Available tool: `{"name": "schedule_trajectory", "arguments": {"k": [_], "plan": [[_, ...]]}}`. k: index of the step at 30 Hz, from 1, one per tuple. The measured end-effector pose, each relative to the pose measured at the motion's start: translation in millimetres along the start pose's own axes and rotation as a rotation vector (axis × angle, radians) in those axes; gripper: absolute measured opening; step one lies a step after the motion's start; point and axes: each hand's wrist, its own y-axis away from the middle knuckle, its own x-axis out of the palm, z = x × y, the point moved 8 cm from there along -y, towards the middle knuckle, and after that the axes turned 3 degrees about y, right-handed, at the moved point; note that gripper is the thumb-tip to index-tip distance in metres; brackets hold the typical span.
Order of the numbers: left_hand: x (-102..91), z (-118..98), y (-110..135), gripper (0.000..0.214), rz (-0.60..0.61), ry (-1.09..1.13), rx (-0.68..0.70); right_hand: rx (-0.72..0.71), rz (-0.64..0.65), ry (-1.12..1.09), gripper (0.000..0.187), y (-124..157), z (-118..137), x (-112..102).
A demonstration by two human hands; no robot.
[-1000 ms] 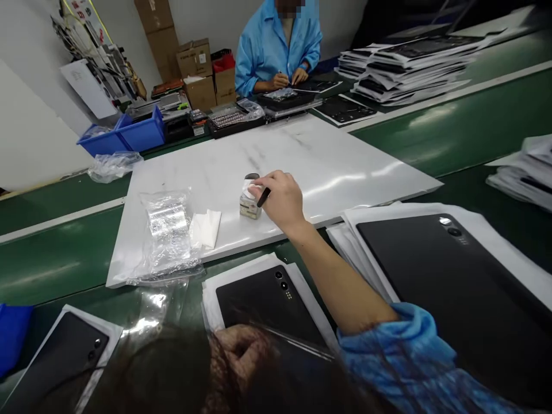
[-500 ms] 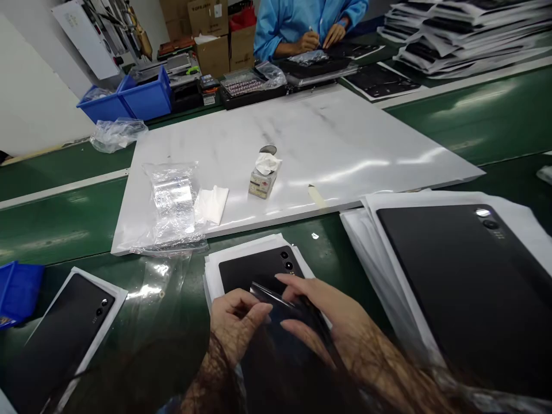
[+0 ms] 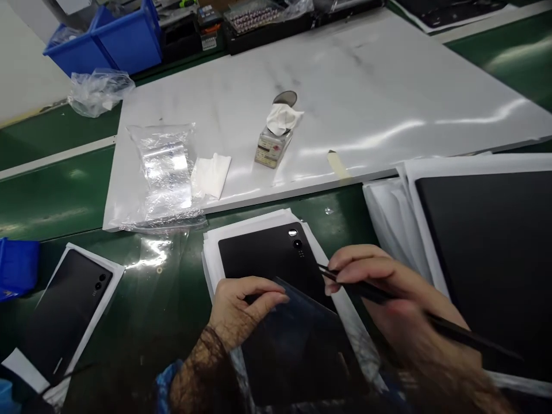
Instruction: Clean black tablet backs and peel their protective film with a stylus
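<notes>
My left hand [image 3: 239,313] pinches the corner of a clear film [image 3: 304,313] between thumb and fingertips. Part of the film is raised over a black tablet back panel [image 3: 263,253] with camera rings near its top right corner. The panel lies on a stack of white sheets [image 3: 211,259]. To the right, my right hand [image 3: 383,287] is closed around black tweezers [image 3: 452,330], whose tips point left near the panel's right edge. The lower part of the right hand is blurred.
Another black panel [image 3: 69,310] lies on white paper at left, and a larger one [image 3: 491,247] at right. On the white board [image 3: 345,75] are a clear plastic bag [image 3: 166,178], a folded white tissue [image 3: 211,175] and a small square bottle [image 3: 270,148]. Blue bins [image 3: 125,40] stand behind.
My right hand has moved right, away from the film, and its tweezers now show clearly. My left hand still pinches the film's corner. The view has tipped downward.
</notes>
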Motion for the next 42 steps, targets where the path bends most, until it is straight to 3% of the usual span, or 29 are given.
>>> {"name": "schedule_trajectory", "arguments": {"k": [2, 3, 28, 33, 42], "plan": [[0.2, -2.3, -0.6, 0.007, -0.002, -0.047, 0.012, -0.013, 0.061, -0.054, 0.015, -0.5, 2.9, 8.2], [0.2, -3.5, -0.9, 0.006, -0.001, -0.066, 0.019, -0.031, 0.08, -0.075, 0.011, -0.2, 3.8, 12.2], [2.9, -9.6, 0.0, 0.006, 0.027, -0.167, 0.109, -0.203, 0.084, -0.023, 0.029, 12.7, 6.6, 23.2], [2.6, -9.0, 1.0, 0.007, 0.041, -0.205, 0.127, -0.158, 0.054, -0.007, 0.024, 8.4, 4.7, 22.6], [3.1, -8.9, 2.3, 0.006, 0.032, -0.258, 0.147, -0.201, 0.089, -0.013, 0.023, 10.0, 9.0, 26.1]]}}
